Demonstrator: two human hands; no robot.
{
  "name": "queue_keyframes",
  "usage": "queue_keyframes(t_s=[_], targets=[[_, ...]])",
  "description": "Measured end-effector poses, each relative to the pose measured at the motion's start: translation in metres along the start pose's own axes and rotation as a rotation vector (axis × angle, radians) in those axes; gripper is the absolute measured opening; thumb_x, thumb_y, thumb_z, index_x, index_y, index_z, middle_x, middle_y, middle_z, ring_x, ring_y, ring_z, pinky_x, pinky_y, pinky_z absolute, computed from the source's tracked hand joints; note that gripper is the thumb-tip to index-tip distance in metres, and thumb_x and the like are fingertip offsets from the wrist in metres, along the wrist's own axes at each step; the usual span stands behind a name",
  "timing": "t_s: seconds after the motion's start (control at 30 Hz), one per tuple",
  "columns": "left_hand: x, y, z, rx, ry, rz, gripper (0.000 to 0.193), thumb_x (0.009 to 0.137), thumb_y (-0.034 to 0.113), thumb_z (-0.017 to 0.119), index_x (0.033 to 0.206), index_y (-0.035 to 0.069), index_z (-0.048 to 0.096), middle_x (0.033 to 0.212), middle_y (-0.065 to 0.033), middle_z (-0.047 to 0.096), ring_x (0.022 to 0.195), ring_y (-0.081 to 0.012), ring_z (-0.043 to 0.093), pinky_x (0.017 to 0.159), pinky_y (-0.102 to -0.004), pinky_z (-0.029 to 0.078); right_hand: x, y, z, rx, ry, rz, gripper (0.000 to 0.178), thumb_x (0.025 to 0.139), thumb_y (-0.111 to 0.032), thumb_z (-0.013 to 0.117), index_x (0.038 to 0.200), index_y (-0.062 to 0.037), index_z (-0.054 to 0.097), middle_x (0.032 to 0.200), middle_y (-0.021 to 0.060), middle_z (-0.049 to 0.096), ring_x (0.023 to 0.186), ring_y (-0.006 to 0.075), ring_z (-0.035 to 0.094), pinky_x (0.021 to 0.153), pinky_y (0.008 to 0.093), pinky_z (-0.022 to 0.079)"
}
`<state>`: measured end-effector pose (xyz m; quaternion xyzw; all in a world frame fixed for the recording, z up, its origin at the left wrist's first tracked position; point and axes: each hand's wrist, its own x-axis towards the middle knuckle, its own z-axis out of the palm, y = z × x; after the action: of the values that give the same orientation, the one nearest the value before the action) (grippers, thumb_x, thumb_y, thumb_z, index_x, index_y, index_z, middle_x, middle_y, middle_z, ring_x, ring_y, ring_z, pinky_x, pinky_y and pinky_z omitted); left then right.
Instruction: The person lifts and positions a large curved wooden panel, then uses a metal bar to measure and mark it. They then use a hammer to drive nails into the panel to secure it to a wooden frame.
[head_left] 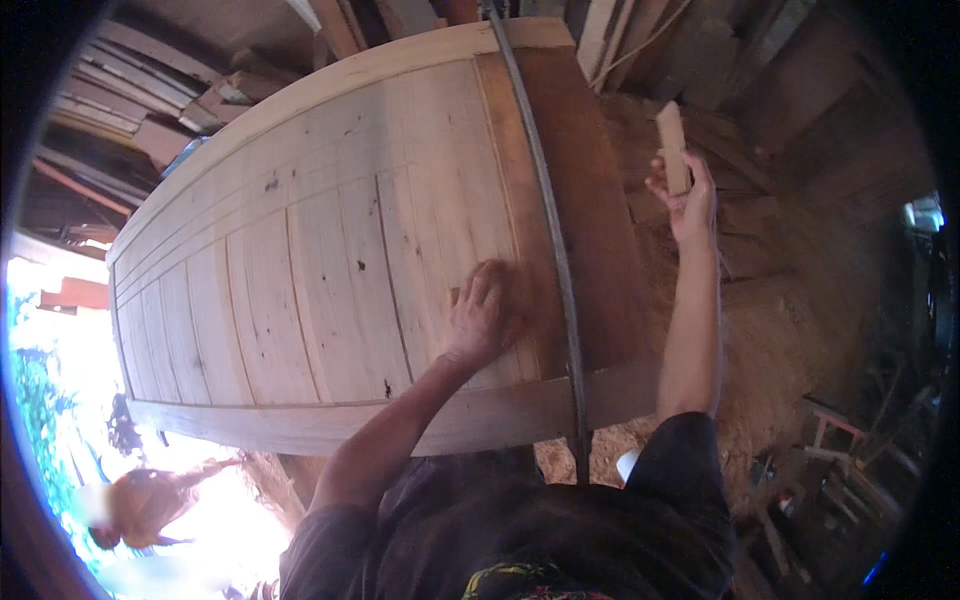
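Observation:
A large wooden door panel [340,250], made of pale vertical boards in a frame, lies flat in front of me. My left hand [482,312] rests on it near its right part, fingers curled down. Something small and brown shows by those fingers, but I cannot make out what it is. Off the panel's right side, my right hand [688,200] is raised, gripping a short flat piece of wood [672,140] that points upward. A long metal bar clamp [545,190] crosses the panel from far to near, between my hands.
A darker brown board section [590,200] forms the panel's right end. Stacked planks [140,90] fill the far left. Wooden frames and scraps [830,460] lie at the lower right on the dusty floor [790,330]. Another person [145,505] is outside in bright light at the lower left.

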<state>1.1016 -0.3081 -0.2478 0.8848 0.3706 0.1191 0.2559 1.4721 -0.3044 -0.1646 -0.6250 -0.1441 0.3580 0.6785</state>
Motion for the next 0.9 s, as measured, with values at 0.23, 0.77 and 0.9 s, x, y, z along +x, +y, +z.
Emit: queue_keyframes(t_s=[0.23,0.77,0.9], targets=[[-0.001,-0.001,0.003,-0.035,0.028,0.052,0.073,0.083,0.028,0.076,0.145,0.003,0.047,0.157,-0.0147,0.037,0.148,-0.0341,0.033,0.111,-0.0531,0.035,-0.158,0.011,-0.003,0.008,-0.233,0.05,0.042,0.099,-0.04,0.062,0.118,-0.003,0.065,0.109,0.0119,0.073,0.087,0.0164,0.07,0.056,0.0294,0.048],[-0.06,-0.022,-0.113,-0.634,-0.827,0.3,0.051,0.103,0.045,0.062,0.133,0.004,0.067,0.13,-0.0197,0.07,0.119,-0.0282,0.066,0.103,-0.0404,0.05,-0.343,0.041,0.056,-0.671,-0.467,0.104,0.031,0.101,-0.034,0.066,0.11,-0.0045,0.073,0.083,-0.001,0.068,0.078,0.0072,0.059,0.067,0.0257,0.045],[-0.081,-0.06,-0.121,-0.809,-0.85,-0.032,0.049,0.103,0.042,0.063,0.128,0.001,0.069,0.115,-0.0145,0.074,0.109,-0.0242,0.07,0.096,-0.0382,0.053,-0.33,0.076,0.073,-0.781,-0.518,0.008,0.038,0.102,-0.035,0.066,0.122,-0.0026,0.069,0.098,0.0046,0.072,0.092,0.0121,0.065,0.079,0.029,0.05]])
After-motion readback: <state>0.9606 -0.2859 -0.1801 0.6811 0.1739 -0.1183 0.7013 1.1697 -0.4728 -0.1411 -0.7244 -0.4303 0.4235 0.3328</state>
